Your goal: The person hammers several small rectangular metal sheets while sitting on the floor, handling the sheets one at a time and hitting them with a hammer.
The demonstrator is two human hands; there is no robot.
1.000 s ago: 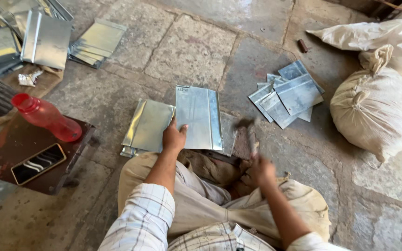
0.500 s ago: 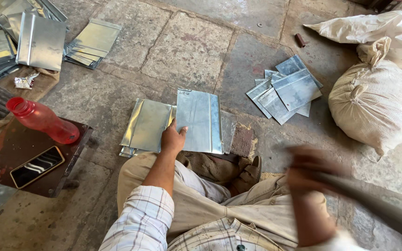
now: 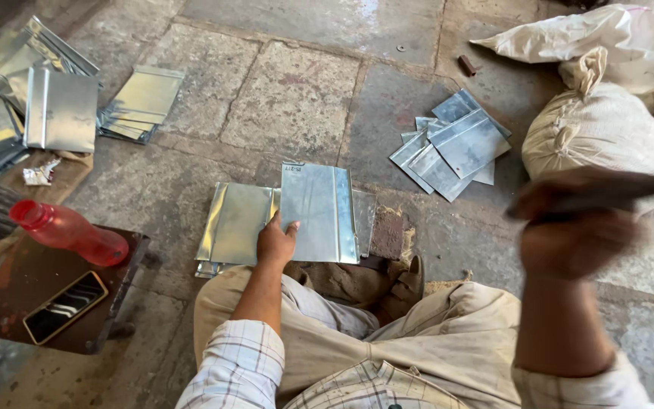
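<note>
Two hands are at work in the lower half of the frame. My left hand (image 3: 275, 241) lies flat, fingers pressed together and thumb out, on the near edge of a shiny metal sheet (image 3: 317, 213) at the centre of the frame, pinning it down. That sheet rests on a small block (image 3: 387, 233) and overlaps a stack of similar sheets (image 3: 234, 224) just to its left on the stone floor (image 3: 297, 98). My right hand (image 3: 575, 236) is raised at the right of the frame, fingers wrapped tight around the handle of a tool (image 3: 607, 193); it is blurred, so I cannot tell what kind of tool it is.

At upper right of centre lies a loose pile of smaller metal pieces (image 3: 452, 148), with tied sacks (image 3: 599, 129) beyond it. At lower left, a red plastic bottle (image 3: 70, 235) lies on its side on a dark board (image 3: 17, 291), with a phone (image 3: 64, 306) just beside it. More folded sheets (image 3: 62, 106) are heaped at upper left.
</note>
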